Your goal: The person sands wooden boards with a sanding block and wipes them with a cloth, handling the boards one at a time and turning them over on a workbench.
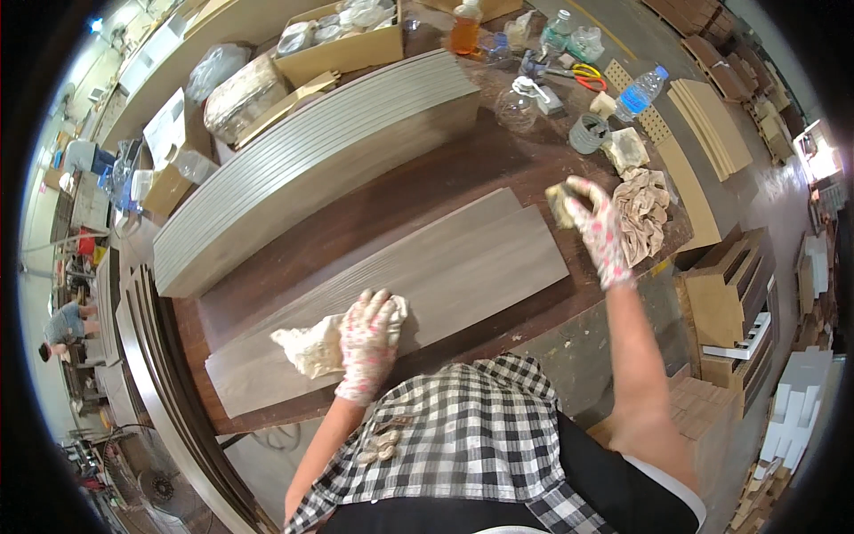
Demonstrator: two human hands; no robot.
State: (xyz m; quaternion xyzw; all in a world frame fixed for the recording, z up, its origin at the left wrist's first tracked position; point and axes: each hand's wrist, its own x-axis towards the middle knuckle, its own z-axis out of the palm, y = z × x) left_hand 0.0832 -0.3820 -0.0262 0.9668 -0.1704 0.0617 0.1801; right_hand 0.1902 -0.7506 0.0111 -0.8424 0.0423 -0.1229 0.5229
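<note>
Two grey-brown wood-look boards point(463, 262) lie overlapping on the dark brown table. My left hand point(366, 343), in a pink-spotted white glove, presses a crumpled white cloth point(307, 350) onto the near board, with its fingers bent over the cloth. Off the boards' right end, my right hand point(600, 231), gloved alike, grips a small yellowish sponge point(559, 205) between thumb and fingers. Beside that hand lies a crumpled beige-pink cloth point(642, 214). The sponge's underside is hidden.
Behind the boards stands a long row of stacked grey panels point(329, 160). Along the far right are a blue-capped bottle point(640, 93), a cut plastic cup point(588, 133), yellow-and-red scissors point(589, 76) and an amber bottle point(465, 28). Cardboard boxes point(725, 294) stand right of the table.
</note>
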